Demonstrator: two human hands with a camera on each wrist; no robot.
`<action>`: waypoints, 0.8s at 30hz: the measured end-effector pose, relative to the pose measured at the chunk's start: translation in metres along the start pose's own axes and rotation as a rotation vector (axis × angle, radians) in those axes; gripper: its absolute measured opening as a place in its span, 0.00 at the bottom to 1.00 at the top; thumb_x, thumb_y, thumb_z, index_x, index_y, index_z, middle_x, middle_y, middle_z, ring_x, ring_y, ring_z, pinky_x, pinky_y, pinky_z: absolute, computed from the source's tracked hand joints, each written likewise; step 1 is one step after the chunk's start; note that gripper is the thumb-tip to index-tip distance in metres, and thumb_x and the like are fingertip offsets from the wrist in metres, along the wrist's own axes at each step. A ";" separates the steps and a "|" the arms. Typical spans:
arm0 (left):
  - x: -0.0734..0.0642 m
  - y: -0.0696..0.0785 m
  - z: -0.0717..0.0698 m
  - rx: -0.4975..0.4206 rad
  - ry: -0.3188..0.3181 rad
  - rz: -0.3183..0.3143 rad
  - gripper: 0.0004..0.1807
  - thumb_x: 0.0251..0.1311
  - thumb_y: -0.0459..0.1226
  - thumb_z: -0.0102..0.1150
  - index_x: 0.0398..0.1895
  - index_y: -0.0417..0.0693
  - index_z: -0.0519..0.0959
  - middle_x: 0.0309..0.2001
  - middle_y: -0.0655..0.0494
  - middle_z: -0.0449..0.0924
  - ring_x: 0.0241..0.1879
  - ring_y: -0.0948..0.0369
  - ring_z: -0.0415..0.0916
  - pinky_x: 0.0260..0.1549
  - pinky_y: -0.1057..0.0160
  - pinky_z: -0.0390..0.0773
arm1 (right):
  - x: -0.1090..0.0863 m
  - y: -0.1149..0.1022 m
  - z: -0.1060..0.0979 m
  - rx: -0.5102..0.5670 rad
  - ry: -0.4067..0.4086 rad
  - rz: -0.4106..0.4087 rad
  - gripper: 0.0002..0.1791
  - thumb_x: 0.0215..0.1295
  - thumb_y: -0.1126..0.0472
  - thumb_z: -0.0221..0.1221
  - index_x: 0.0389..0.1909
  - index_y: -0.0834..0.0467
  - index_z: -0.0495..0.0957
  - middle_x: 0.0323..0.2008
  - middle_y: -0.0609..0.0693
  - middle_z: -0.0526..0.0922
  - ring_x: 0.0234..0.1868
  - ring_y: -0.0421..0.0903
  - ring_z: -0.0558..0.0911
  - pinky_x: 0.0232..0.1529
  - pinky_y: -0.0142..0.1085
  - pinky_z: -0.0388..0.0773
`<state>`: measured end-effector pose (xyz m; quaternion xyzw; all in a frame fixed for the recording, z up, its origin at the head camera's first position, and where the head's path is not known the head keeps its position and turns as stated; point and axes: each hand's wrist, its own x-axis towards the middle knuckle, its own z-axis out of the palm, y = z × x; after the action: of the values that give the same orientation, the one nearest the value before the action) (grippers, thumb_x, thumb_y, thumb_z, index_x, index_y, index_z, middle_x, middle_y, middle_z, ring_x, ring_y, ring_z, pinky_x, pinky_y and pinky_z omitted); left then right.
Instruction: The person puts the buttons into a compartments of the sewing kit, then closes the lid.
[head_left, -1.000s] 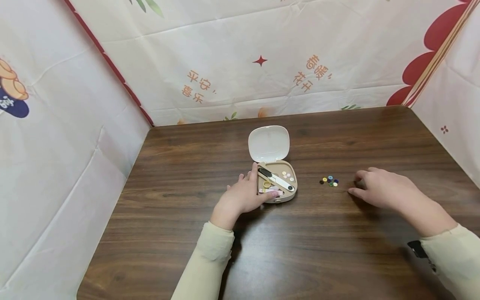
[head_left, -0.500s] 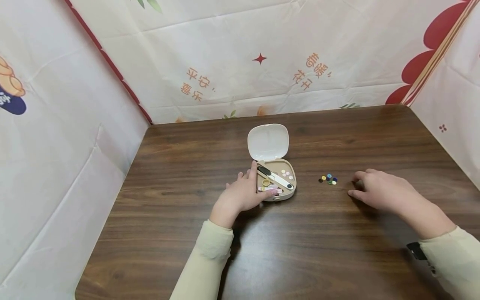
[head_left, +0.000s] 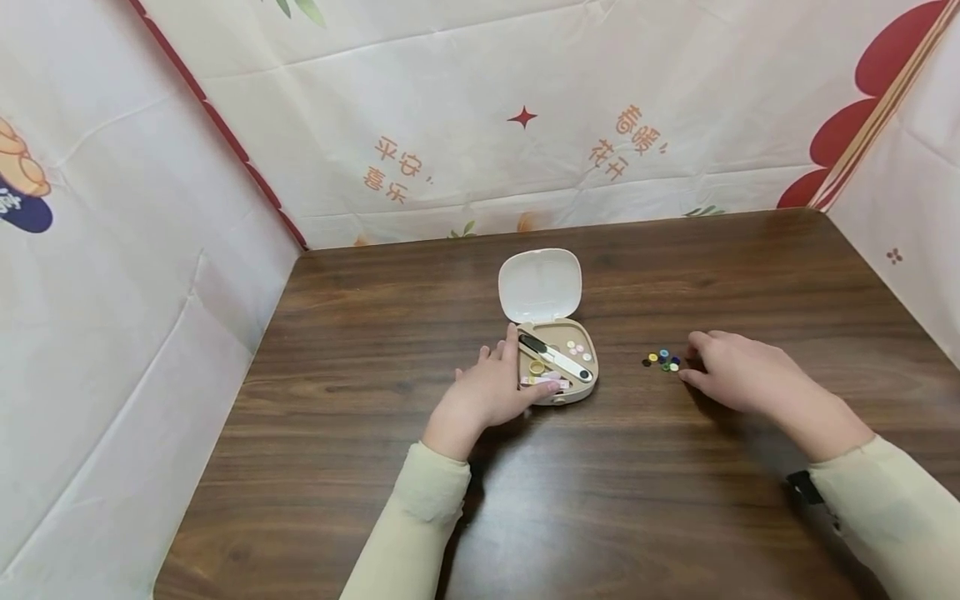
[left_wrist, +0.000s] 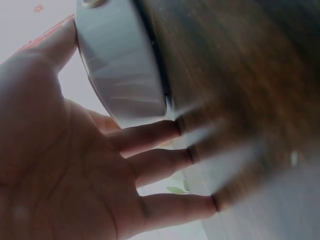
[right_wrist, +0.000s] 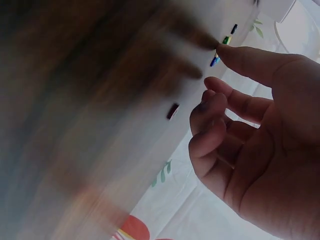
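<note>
An open beige sewing box [head_left: 590, 384] stands on the table, its white lid [head_left: 540, 286] tilted up behind. My left hand [head_left: 482, 393] steadies the box at its left side, thumb over the front rim, fingers spread and fairly straight; in the left wrist view several fingertips [left_wrist: 182, 156] meet the table. Inside lie a white-and-black tool [head_left: 556, 358], a gold ring [head_left: 537, 367] and pale buttons [head_left: 576, 348]. Several coloured buttons [head_left: 663, 356] lie loose to the right. Just right of them hovers my right hand [head_left: 742, 372], thumb and forefinger apart, nothing seen between them, other fingers loosely bent.
The brown wooden table [head_left: 360, 333] stretches around the box. In the right wrist view a single dark red button [right_wrist: 173, 111] lies apart near my bent fingers. A printed white cloth [head_left: 450, 100] hangs along the back and sides of the table.
My right hand has moved left, nearer to the loose buttons. The left hand keeps its place on the box.
</note>
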<state>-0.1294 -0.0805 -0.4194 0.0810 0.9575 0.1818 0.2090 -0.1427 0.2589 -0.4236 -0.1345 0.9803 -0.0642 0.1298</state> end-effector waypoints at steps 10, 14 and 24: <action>-0.001 -0.005 0.004 0.005 -0.016 -0.010 0.64 0.66 0.76 0.49 0.89 0.54 0.33 0.86 0.46 0.54 0.86 0.45 0.50 0.76 0.27 0.58 | 0.021 -0.012 0.006 0.053 -0.024 -0.047 0.09 0.74 0.59 0.63 0.39 0.61 0.77 0.32 0.52 0.83 0.32 0.47 0.79 0.34 0.48 0.77; 0.002 -0.004 0.001 0.025 -0.020 -0.005 0.64 0.66 0.77 0.49 0.89 0.56 0.32 0.86 0.47 0.54 0.86 0.46 0.50 0.77 0.28 0.58 | 0.024 -0.011 0.005 0.066 0.014 -0.043 0.07 0.71 0.62 0.64 0.38 0.64 0.81 0.32 0.54 0.86 0.32 0.49 0.83 0.36 0.52 0.80; 0.007 -0.002 -0.002 0.111 -0.024 -0.044 0.64 0.65 0.79 0.43 0.89 0.56 0.30 0.87 0.50 0.52 0.87 0.48 0.49 0.75 0.28 0.61 | 0.036 -0.012 0.001 0.062 0.072 -0.065 0.03 0.65 0.67 0.64 0.33 0.65 0.82 0.29 0.57 0.86 0.33 0.55 0.84 0.39 0.56 0.81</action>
<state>-0.1363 -0.0816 -0.4213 0.0734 0.9650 0.1229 0.2198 -0.1724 0.2372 -0.4315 -0.1600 0.9769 -0.1035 0.0964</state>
